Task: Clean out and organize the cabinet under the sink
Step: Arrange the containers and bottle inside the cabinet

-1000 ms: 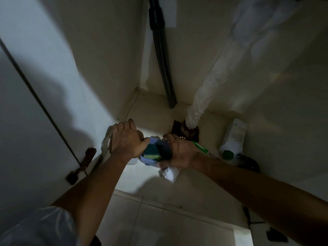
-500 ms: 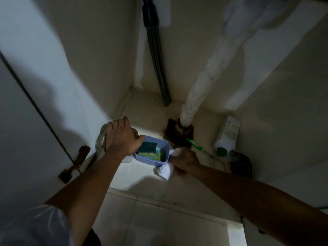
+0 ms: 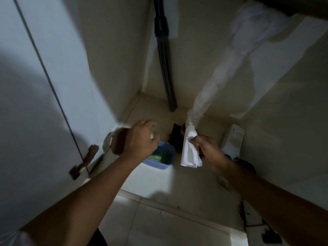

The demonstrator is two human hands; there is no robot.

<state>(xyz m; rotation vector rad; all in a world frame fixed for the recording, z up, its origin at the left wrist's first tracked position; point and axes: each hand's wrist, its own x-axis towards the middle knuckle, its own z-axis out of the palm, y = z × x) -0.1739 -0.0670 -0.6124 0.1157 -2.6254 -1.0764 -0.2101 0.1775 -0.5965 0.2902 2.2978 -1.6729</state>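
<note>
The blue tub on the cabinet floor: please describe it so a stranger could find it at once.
Look at the cabinet floor, near its front edge, between the left hand and the right hand. The blue tub sits there, partly under the left hand. It is the only blue thing, and it holds a green and yellow sponge.

Left hand motion-blurred, closed on a blurred brownish object, identity unclear. Its wrist hides the left part of the blue plastic tub; green-yellow contents partly covered. White-wrapped drain pipe cut off at top edge. Dark round object behind right forearm, too dim to identify
</note>
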